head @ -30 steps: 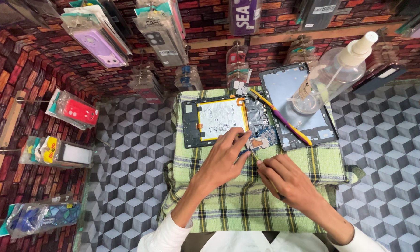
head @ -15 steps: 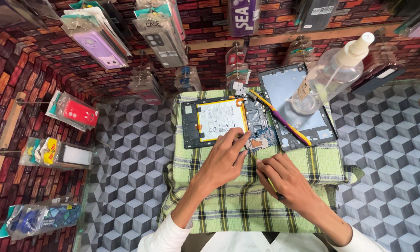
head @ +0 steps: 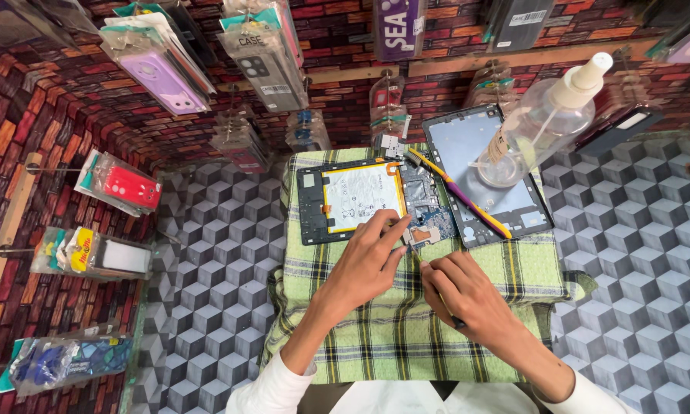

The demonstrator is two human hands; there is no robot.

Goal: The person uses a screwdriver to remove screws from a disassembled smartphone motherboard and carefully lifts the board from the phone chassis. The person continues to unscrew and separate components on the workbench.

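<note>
Fingers [head: 387, 234] of your left hand [head: 360, 268] spread flat, pressing the opened tablet [head: 360, 201] at its lower edge on the plaid cloth [head: 406, 345], gripping nothing. Your right hand [head: 464, 295] is curled beside it near the circuit board [head: 429, 222]; can't tell what it holds.

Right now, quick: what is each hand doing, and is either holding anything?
Left hand: open, fingertips resting on the opened tablet, holding nothing.
Right hand: fingers curled closed beside the tablet's edge; whether it holds something cannot be told.

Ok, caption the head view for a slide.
Left hand steadies opened tablet on plaid cloth; right hand works beside its circuit board.
</note>
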